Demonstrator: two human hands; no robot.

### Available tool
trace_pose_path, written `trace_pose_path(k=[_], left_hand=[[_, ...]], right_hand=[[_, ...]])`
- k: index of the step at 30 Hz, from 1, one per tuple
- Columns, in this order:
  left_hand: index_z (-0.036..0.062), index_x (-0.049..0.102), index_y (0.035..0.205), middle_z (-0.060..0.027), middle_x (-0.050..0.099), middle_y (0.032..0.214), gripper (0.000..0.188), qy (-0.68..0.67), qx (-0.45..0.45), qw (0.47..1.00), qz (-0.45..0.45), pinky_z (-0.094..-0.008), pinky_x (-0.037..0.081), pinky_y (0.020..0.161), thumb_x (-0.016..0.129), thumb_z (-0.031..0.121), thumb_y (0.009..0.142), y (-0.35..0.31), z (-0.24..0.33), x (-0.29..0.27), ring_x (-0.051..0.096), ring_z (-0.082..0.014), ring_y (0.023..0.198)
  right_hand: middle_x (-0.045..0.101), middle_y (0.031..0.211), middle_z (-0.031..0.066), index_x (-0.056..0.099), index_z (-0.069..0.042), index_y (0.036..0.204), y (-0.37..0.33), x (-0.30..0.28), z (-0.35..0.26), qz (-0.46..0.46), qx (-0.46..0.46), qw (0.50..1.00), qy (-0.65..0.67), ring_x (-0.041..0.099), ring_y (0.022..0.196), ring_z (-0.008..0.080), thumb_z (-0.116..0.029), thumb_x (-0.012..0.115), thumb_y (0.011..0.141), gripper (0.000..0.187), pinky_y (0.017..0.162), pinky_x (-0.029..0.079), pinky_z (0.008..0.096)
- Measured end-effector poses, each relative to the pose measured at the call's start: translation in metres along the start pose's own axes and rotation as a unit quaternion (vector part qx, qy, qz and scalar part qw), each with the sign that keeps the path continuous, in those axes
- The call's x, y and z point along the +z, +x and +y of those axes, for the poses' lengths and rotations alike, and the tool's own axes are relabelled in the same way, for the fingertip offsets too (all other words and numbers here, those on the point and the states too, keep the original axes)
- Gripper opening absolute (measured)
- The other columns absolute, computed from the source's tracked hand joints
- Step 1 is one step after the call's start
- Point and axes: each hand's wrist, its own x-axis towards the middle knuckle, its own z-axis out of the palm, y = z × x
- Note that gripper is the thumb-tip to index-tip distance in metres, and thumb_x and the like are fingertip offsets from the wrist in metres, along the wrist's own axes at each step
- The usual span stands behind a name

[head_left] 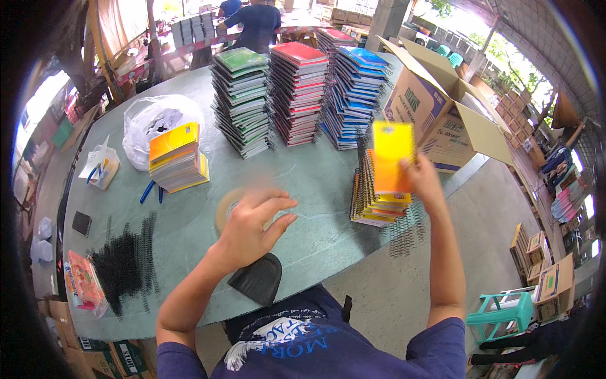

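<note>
"What's on our bench [309, 183]?"

"A coil-bound stack [384, 213] beside our right hand [421, 177], which pinches a yellow notebook [392, 151] over it; lifting or laying, we can't tell."

"Our left hand [254, 224]?"

"Half open, seemingly unloaded, beside the tape [221, 216]. The next move calls for a level, steady pinch."

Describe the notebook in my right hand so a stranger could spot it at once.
On the big grey-green table, look right, near the open cardboard box, for a short pile of yellow spiral notebooks. Your right hand holds the yellow-orange notebook at that pile; its cover shows almost fully, unlike those stacked below.
</note>
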Motion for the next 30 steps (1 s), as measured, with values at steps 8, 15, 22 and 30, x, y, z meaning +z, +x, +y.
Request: trace_pose_path(k=[8, 15, 22, 30], left_hand=[[0.0047, 0.062, 0.106, -0.0136, 0.06, 0.106, 0.027, -0.031, -0.072, 0.996, -0.05, -0.038, 0.044, 0.086, 0.066, 0.011, 0.079, -0.015, -0.021, 0.011, 0.056, -0.0305, 0.1], [0.0063, 0.043, 0.132, -0.0183, 0.049, 0.127, 0.046, -0.115, -0.069, 0.984, -0.117, -0.0375, 0.035, 0.1, 0.052, 0.025, 0.091, 0.012, -0.024, 0.064, 0.045, -0.032, 0.119], [0.006, 0.021, 0.143, -0.0152, 0.025, 0.146, 0.084, -0.44, -0.424, 0.791, -0.018, -0.0345, 0.02, 0.109, 0.024, 0.069, 0.088, 0.122, -0.065, 0.196, 0.024, -0.0256, 0.135], [-0.0003, 0.049, 0.124, -0.0164, 0.059, 0.115, 0.094, -0.691, -0.419, 0.58, -0.105, -0.036, 0.047, 0.088, 0.022, 0.078, 0.08, 0.163, -0.086, 0.255, 0.06, -0.0255, 0.101]], right_hand=[[0.034, 0.142, 0.0175, 0.026, 0.008, 0.139, -0.018, 0.014, 0.008, 0.006, 0.137, 0.979, 0.149, 0.033, 0.132, 0.0232, -0.004, 0.033, 0.091, 0.05, 0.108, 0.023, 0.029], [0.029, 0.146, 0.0161, 0.025, 0.004, 0.14, -0.016, 0.015, -0.039, 0.004, 0.204, 0.945, 0.254, 0.029, 0.134, 0.0227, -0.035, 0.035, 0.097, 0.059, 0.108, 0.024, 0.0334], [0.026, 0.146, 0.0169, 0.017, -0.005, 0.145, -0.005, 0.037, 0.069, -0.032, 0.198, 0.78, 0.593, 0.03, 0.133, 0.0292, -0.071, 0.028, 0.086, 0.09, 0.107, 0.029, 0.0392], [0.053, 0.12, 0.0165, 0.045, 0.001, 0.125, 0.0, 0.053, 0.05, 0.012, 0.219, 0.812, 0.541, 0.055, 0.106, 0.025, -0.064, 0.035, 0.089, 0.076, 0.09, 0.045, 0.036]])
